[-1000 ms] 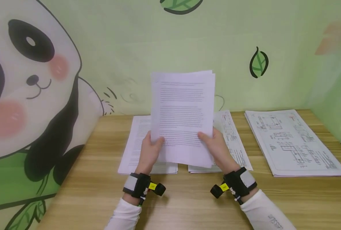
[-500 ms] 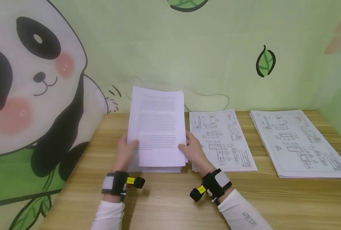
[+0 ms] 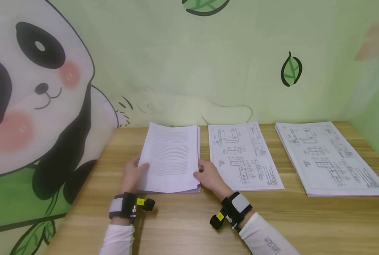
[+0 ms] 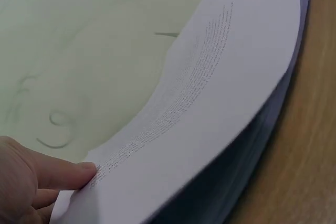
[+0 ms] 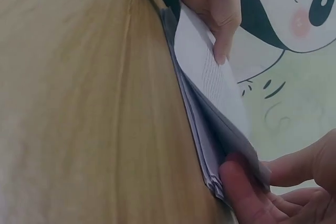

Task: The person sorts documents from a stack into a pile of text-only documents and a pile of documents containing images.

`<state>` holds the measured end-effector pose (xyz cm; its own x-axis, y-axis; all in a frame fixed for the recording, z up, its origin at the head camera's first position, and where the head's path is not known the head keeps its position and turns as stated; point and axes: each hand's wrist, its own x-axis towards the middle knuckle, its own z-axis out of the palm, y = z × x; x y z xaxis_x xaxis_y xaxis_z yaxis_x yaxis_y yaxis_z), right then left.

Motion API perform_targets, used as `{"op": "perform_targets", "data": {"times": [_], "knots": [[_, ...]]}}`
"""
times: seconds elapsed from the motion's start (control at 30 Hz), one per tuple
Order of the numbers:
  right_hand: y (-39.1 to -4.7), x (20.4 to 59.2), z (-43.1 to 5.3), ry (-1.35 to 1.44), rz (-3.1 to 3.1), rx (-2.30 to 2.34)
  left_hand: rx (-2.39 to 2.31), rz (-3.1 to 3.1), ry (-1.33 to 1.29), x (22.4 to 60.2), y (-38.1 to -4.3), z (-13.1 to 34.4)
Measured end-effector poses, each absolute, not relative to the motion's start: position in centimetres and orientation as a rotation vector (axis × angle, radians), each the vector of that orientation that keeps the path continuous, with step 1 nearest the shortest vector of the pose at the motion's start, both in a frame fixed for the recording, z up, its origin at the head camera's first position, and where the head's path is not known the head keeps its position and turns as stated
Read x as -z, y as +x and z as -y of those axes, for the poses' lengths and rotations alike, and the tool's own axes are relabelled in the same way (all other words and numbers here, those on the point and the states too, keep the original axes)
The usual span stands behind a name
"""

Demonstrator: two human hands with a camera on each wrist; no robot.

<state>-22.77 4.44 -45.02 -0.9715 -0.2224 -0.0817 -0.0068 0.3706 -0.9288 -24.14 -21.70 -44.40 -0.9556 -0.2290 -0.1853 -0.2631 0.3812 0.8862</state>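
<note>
A sheaf of white printed sheets [image 3: 170, 159] lies over a stack of paper at the left of the table. My left hand [image 3: 133, 174] pinches its left edge, thumb on top of the text. At the right edge my right hand [image 3: 210, 175] pinches the sheaf between thumb and fingers. In the right wrist view the sheaf [image 5: 210, 77] bows, and a gap shows between it and the lower stack [image 5: 197, 129]; fingers of the right hand [image 5: 294, 182] are in that gap. The left wrist view shows the left thumb on the curved top sheet [image 4: 210, 108].
Right of the hands lies a pile of technical drawings [image 3: 243, 156]. A thicker pile of similar drawings [image 3: 331, 159] lies farther right. All rest on a wooden table [image 3: 183, 223], whose back edge meets a green wall [image 3: 176, 63] with a painted panda.
Both hands have brought the sheaf left and down from upright in the air onto the left stack. The middle pile of drawings, partly covered before, now shows fully.
</note>
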Motion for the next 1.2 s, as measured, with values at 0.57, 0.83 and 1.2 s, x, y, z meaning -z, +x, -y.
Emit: {"op": "perform_targets", "data": {"times": [0.57,0.83,1.2], "knots": [[-22.2,44.4,-4.3,-0.197,-2.660,1.280,-1.544,-2.701,-0.553,44.6,-24.3,22.1],[-22.4,44.0,-4.7,-0.199,-2.680,1.234,-1.377,-2.689,-0.440,43.7,-23.9,21.7],[-22.7,42.9,-5.9,-0.221,-2.660,1.215,-1.317,-2.634,-0.385,43.1,-23.8,21.0]]}}
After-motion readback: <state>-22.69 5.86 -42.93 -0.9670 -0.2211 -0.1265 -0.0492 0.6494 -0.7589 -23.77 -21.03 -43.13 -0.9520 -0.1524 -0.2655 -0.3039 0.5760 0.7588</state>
